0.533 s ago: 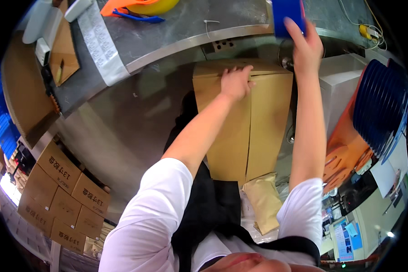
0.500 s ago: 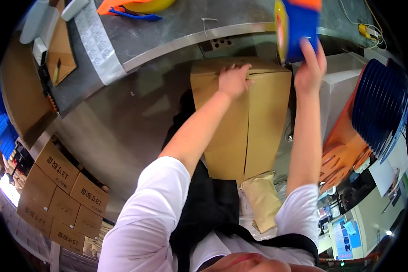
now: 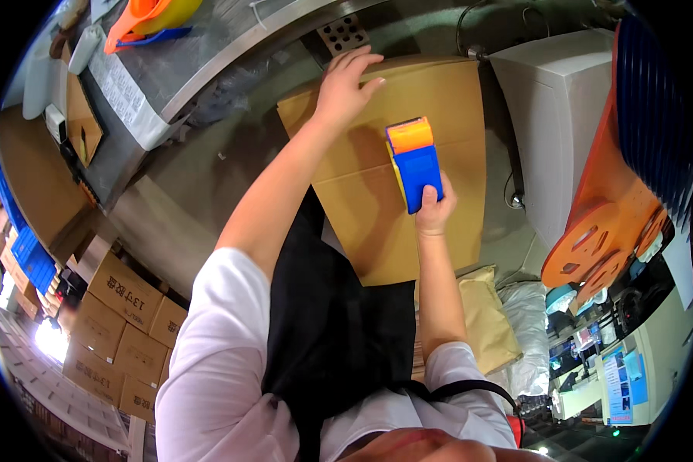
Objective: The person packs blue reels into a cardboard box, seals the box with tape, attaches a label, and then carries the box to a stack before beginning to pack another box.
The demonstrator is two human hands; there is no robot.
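A closed cardboard box (image 3: pixel 454 100) stands in front of me below the workbench, with a crease or seam running crosswise over its top face. My left hand (image 3: pixel 347 88) is at the box's far left edge, fingers stretched out and holding nothing. In my right hand (image 3: pixel 437 206) is a blue tape dispenser (image 3: pixel 418 171) with an orange end. Its orange end points away from me, above the middle of the box. Whether the dispenser touches the cardboard, I cannot tell.
A metal-edged workbench (image 3: pixel 208 77) curves across the far left, with orange and yellow tools (image 3: pixel 142 23) on it. A grey cabinet (image 3: pixel 543 131) and large orange reels (image 3: pixel 589 242) stand at the right. Stacked cartons (image 3: pixel 115 331) are at left; a paper packet (image 3: pixel 489 323) lies near the box.
My right hand has brought the tape dispenser down and nearer, over the box. The box's visible seam line ran away from me before and now runs crosswise. My left hand has moved left and farther away.
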